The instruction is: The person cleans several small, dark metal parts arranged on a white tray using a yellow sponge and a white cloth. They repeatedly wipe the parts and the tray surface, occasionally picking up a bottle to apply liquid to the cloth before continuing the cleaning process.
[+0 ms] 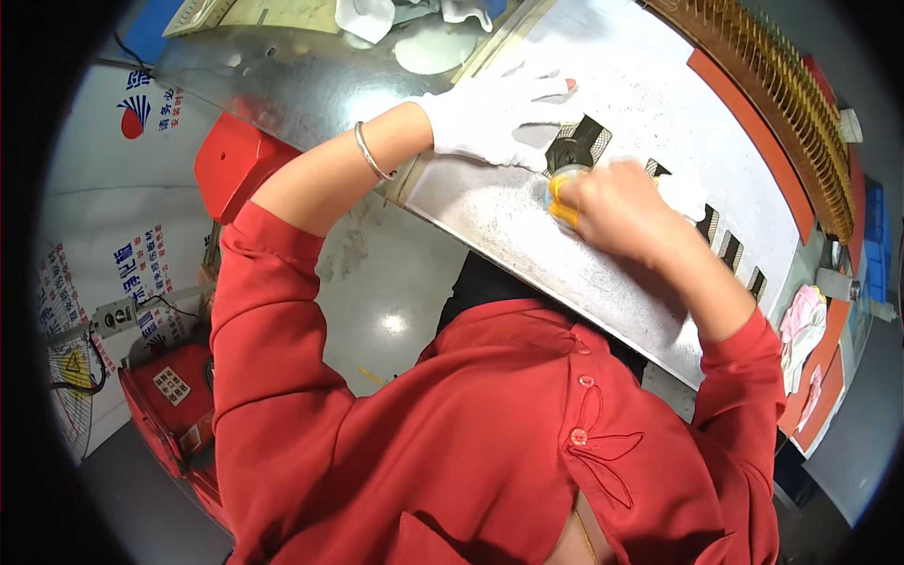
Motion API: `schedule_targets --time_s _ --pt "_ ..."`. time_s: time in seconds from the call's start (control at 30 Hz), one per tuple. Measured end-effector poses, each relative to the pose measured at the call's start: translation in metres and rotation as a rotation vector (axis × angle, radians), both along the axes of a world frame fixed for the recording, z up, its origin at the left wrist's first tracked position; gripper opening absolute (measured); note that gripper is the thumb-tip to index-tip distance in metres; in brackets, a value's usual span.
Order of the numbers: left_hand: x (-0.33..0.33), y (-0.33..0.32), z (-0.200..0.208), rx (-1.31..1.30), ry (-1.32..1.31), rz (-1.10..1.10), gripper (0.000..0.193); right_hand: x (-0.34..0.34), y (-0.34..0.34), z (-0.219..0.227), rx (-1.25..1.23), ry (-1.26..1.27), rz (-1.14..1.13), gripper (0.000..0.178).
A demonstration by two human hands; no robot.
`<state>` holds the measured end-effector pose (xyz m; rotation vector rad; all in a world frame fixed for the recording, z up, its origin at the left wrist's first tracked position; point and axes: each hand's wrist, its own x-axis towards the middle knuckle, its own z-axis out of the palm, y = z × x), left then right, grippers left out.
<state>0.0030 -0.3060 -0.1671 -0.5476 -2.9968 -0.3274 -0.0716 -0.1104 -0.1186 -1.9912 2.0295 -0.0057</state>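
My left hand, in a white glove with one fingertip bare, lies spread on the white board. Its thumb side is next to a black mesh piece. Fingers curled, my bare right hand grips a yellow-edged, partly clear object at the near end of that piece. My fingers hide most of the object, so its kind does not show. Something white, like cloth, shows beside the right hand. More mesh pieces lie in a row on the board to the right.
A long curved rack of yellow-brown bristle-like parts runs along the far right. Shiny sheet metal and white cloths are at the far left. A red stool-like block stands left of my arm. Pink-and-white cloth lies right.
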Motion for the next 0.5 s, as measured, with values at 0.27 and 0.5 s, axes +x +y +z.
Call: schedule_targets --time_s 0.27,0.5 --pt "-0.008 -0.010 -0.010 -0.008 0.088 -0.081 0.050 -0.015 0.166 0.070 -0.161 -0.274 -0.839 0.022" --pt "-0.005 0.004 0.023 0.699 -0.281 0.123 0.051 -0.074 0.340 0.033 -0.137 0.207 -1.313 0.026"
